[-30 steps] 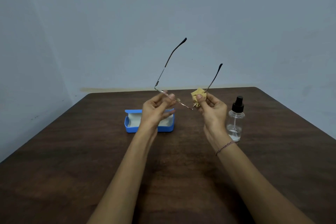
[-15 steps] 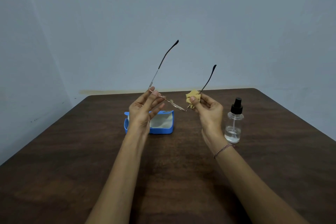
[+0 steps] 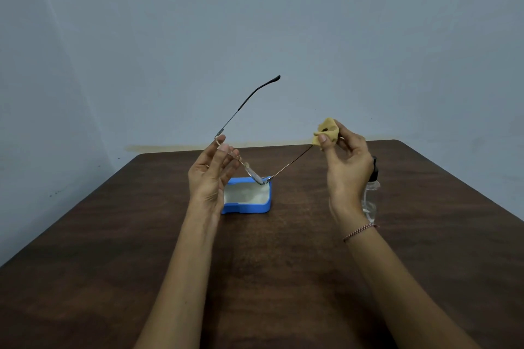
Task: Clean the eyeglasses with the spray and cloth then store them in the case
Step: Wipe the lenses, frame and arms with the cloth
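Observation:
Thin metal-framed eyeglasses (image 3: 255, 174) hang in the air above the table, temples unfolded. My left hand (image 3: 211, 176) pinches the frame at its left hinge, and that temple rises up and to the right. My right hand (image 3: 344, 167) holds a small yellow cloth (image 3: 326, 133) wrapped around the tip of the other temple. An open blue case (image 3: 246, 198) with a pale lining lies on the table just behind and below the glasses. The clear spray bottle (image 3: 371, 198) with a black top stands behind my right wrist, partly hidden by it.
The dark wooden table (image 3: 119, 263) reaches back to a plain grey-blue wall (image 3: 255, 37). Its far edge runs just behind the case. A red-and-white bracelet (image 3: 358, 231) sits on my right wrist.
The cloth in my right hand has slid from near the right hinge out along the temple to its tip. The glasses have tilted and the lenses have dropped lower over the case.

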Available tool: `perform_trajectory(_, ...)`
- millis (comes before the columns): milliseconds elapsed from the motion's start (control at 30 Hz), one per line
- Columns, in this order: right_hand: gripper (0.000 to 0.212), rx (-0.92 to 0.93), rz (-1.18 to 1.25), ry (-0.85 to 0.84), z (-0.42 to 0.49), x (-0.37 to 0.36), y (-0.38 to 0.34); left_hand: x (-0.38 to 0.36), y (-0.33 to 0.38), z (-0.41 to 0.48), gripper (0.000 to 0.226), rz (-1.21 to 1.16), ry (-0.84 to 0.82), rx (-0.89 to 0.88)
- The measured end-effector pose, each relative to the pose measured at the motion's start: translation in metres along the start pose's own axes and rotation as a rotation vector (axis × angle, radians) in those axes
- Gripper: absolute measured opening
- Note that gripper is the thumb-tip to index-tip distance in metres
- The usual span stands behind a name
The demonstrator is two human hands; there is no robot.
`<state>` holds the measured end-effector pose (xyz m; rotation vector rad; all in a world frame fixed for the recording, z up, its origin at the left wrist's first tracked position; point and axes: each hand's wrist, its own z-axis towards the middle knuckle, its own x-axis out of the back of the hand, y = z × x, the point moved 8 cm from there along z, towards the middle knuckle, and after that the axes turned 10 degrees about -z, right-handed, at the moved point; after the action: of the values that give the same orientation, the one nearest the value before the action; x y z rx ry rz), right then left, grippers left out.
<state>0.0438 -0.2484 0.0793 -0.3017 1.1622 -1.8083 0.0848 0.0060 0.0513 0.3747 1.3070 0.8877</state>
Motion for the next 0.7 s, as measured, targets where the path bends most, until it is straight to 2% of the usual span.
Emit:
perform_trajectory(133,0.032,0.108,0.000,0.048,-0.002,0.006,-0.019,-0.001,0.004,-0.002,0.028,0.011,0.015,-0.041)
perform_trajectory(300,0.033,0.299,-0.117,0.089,-0.009,0.008,-0.036,0.001,0.007,-0.004,0.026,0.042,0.046,-0.081)
perform_trajectory(433,0.034,0.348,-0.108,0.059,-0.012,0.003,-0.040,-0.004,0.005,-0.006,0.031,0.036,0.038,-0.103)
perform_trajectory(533,0.037,0.256,-0.042,-0.034,-0.011,-0.007,-0.033,-0.010,0.002,-0.008,0.035,0.076,0.007,-0.131)
perform_trajectory(700,0.035,-0.067,0.166,-0.203,-0.017,-0.028,-0.005,-0.032,-0.006,-0.020,0.041,0.199,-0.092,-0.208)
